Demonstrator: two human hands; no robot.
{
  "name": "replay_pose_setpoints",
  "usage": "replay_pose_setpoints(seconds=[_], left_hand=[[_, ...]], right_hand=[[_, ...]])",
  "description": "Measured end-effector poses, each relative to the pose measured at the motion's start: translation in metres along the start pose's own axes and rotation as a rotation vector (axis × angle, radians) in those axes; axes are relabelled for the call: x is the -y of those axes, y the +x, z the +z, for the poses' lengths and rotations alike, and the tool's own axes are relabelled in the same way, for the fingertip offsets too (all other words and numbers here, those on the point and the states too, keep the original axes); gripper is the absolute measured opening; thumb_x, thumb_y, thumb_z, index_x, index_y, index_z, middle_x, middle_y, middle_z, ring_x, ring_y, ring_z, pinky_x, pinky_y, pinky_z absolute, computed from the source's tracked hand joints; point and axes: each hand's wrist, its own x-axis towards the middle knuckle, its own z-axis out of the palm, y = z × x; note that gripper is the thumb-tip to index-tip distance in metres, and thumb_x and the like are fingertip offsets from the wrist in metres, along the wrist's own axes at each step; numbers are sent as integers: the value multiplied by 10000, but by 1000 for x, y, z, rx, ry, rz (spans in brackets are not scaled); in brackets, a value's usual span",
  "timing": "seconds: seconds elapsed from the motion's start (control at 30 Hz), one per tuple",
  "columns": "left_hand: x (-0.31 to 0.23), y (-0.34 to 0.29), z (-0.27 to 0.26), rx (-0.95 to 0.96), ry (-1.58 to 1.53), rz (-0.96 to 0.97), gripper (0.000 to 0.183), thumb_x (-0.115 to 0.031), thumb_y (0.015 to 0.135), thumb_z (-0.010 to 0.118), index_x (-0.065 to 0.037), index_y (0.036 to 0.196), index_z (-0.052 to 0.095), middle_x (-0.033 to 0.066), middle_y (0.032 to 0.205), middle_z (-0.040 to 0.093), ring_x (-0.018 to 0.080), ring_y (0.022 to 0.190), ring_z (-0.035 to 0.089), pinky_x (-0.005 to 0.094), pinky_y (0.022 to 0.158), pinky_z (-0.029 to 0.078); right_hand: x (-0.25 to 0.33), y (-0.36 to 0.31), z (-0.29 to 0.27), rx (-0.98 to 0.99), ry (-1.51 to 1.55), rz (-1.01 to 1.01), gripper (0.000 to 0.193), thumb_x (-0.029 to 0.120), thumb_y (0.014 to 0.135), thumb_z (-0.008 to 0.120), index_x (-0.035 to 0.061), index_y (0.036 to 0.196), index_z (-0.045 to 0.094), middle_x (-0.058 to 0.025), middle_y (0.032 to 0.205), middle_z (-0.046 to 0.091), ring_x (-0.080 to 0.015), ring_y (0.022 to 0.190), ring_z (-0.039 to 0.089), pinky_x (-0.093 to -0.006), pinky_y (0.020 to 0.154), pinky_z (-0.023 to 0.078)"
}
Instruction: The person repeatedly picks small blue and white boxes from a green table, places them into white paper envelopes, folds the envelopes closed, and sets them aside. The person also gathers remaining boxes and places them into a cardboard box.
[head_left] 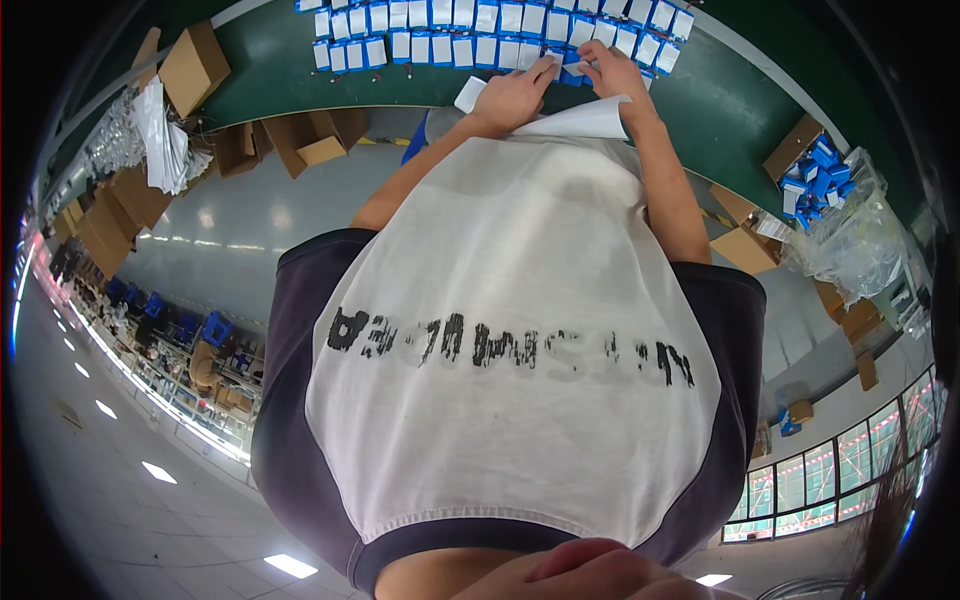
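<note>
Rows of small blue packs [441, 48], each with a white label on top, lie across the far side of the green table [290, 95]. My left hand [510, 100] is at the front row, its fingers closed and their tips against a labelled pack; what they grip, if anything, is too small to tell. Just to its right, my right hand [614, 80] pinches the edge of a small white label [574, 68] over a blue pack. A curled white sheet [580, 121] lies below my hands, at the table's near edge. Another white piece [468, 95] shows beside my left hand.
An open cardboard box [194, 68] and crumpled clear plastic with white sheets [160, 135] are at the left. At the right, a carton holds loose blue packs [818, 178] beside a clear plastic bag [855, 240]. More cartons [310, 140] stand below the table edge.
</note>
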Motion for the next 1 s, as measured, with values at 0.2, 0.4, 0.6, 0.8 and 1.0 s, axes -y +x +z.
replay_pose_setpoints(seconds=[0.2, 0.4, 0.6, 0.8, 1.0], left_hand=[[5, -2, 9, 70, 52, -1, 488, -132, 835, 667, -127, 1305, 536, 83, 1316, 511, 305, 900, 708, 423, 661, 588], [3, -3, 13, 41, 24, 33, 476, -134, 856, 673, -173, 1315, 553, 84, 1247, 528, 296, 893, 706, 411, 661, 590], [2, -1, 14, 62, 51, 59, 531, -143, 860, 684, -202, 1363, 526, 83, 1224, 536, 292, 880, 699, 399, 681, 592], [-3, 6, 11, 119, 73, 42, 650, -140, 858, 687, -230, 1461, 461, 101, 1204, 535, 290, 868, 699, 398, 696, 590], [-8, 7, 15, 154, 46, -35, 670, -130, 878, 646, -261, 1502, 440, 113, 1156, 548, 286, 856, 699, 403, 702, 585]], right_hand=[[1, 1, 5, 24, -107, -156, 150, 148, 878, 695, 130, 1025, 673, -84, 878, 683, -274, 838, 617, -411, 732, 517], [4, 9, 6, 69, -238, -315, 137, 59, 824, 647, 111, 951, 639, -46, 929, 694, -272, 953, 610, -398, 828, 526], [7, 14, 0, 183, -288, -296, 186, 25, 817, 629, 101, 986, 639, -41, 948, 681, -256, 983, 603, -388, 821, 528], [-4, 16, 8, 158, -305, -337, 264, -38, 749, 628, 72, 988, 633, -49, 943, 678, -277, 986, 589, -374, 851, 520], [10, -1, 3, 29, -345, -249, 279, 37, 825, 627, 127, 1086, 675, -59, 1031, 709, -292, 982, 625, -401, 871, 534]])
